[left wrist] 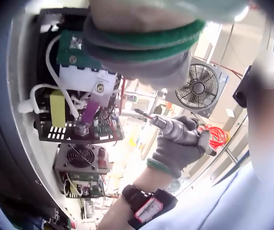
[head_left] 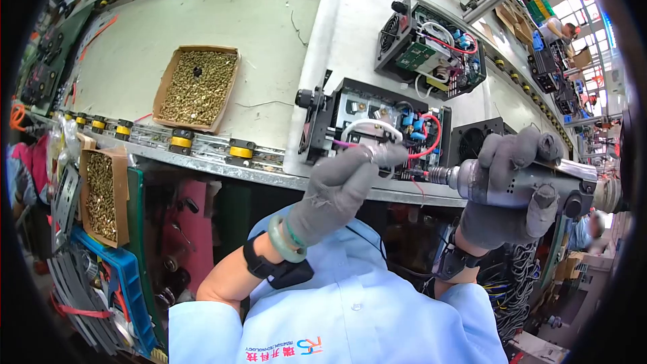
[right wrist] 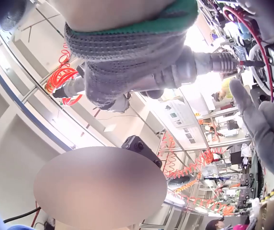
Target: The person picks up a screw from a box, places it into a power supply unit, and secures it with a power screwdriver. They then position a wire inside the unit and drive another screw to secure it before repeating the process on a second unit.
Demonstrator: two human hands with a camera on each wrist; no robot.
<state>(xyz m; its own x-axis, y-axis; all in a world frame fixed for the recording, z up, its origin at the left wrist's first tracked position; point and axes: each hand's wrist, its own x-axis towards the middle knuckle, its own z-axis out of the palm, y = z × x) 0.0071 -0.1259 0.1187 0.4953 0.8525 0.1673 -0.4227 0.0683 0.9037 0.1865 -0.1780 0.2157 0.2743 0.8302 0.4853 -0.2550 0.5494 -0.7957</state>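
Nearest me, my light blue shirt fills the bottom of the head view, with a black wrist strap and a green bangle on my left arm. My left hand, in a grey glove, is raised over the front edge of the bench; its fingers are bunched, tips pinched together beside the open power unit, but I cannot tell what they pinch, too small. My right hand, also grey-gloved, wraps tight around the pneumatic screwdriver, held level with its bit pointing left, just beside the unit's front edge and close to my left fingertips. In the left wrist view the driver bit points toward the unit's white and purple parts.

The unit sits on a grey pallet plate, with red and white wires across its top. A second open unit sits farther back on the same plate. Left of me, below bench level, a carton of brass screws; farther out on the bench, a larger screw carton. Yellow rollers line the conveyor rail. Far right, more units and another worker.
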